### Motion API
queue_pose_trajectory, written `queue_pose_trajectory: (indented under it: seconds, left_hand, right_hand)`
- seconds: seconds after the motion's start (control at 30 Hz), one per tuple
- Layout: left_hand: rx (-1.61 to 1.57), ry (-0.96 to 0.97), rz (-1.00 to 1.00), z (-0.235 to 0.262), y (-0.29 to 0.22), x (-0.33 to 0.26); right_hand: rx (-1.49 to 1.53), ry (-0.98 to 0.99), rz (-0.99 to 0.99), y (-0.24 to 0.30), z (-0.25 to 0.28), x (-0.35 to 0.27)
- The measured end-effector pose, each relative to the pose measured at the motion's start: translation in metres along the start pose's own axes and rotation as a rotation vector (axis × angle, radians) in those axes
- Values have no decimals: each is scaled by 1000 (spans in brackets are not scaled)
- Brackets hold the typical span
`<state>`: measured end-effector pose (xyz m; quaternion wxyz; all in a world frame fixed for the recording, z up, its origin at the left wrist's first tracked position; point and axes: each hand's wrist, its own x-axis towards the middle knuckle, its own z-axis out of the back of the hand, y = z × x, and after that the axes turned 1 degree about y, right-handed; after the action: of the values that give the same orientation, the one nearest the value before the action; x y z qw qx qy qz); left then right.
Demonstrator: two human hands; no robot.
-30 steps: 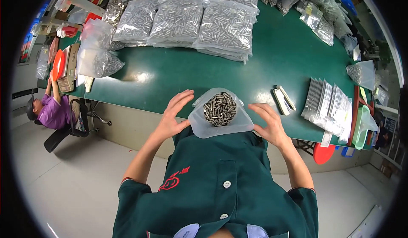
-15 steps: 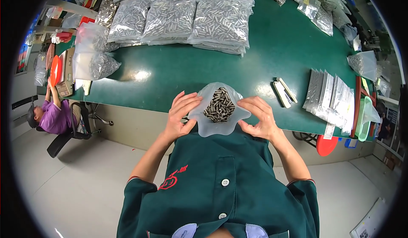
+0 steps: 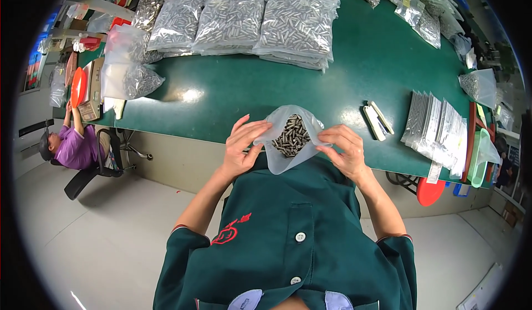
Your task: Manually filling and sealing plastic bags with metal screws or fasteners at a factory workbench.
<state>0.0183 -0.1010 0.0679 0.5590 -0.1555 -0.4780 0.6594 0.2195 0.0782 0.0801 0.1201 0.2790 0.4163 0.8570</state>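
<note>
A frosted plastic bag (image 3: 285,164) stands at the table's front edge with its mouth spread wide. Inside it lie many short, shiny metal pins (image 3: 291,136). My left hand (image 3: 243,146) grips the bag's left rim between thumb and fingers. On the opposite side my right hand (image 3: 344,150) pinches the right rim. The bag's lower part is hidden beneath its own mouth.
Full bags of metal pins (image 3: 230,22) are stacked at the back. A stapler (image 3: 378,120) lies to the right, beside a row of flat clear packets (image 3: 435,130). At far left a person in purple (image 3: 77,146) sits holding a red tray (image 3: 78,87).
Both hands have gathered the bag's rim, so its front edge now hangs in a narrower fold. The whole view has shifted slightly to the right.
</note>
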Motion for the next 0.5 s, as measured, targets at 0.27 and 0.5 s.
queue_pose_trajectory:
  seconds: [0.27,0.5]
  left_hand:
    - [44,-40,-124,-3,3,-9]
    - [-172,-226,517,9,-30,-2]
  right_hand:
    - [-44,-41,-84,-8,11,-5]
    - [-170,-126,-66,22,21,9]
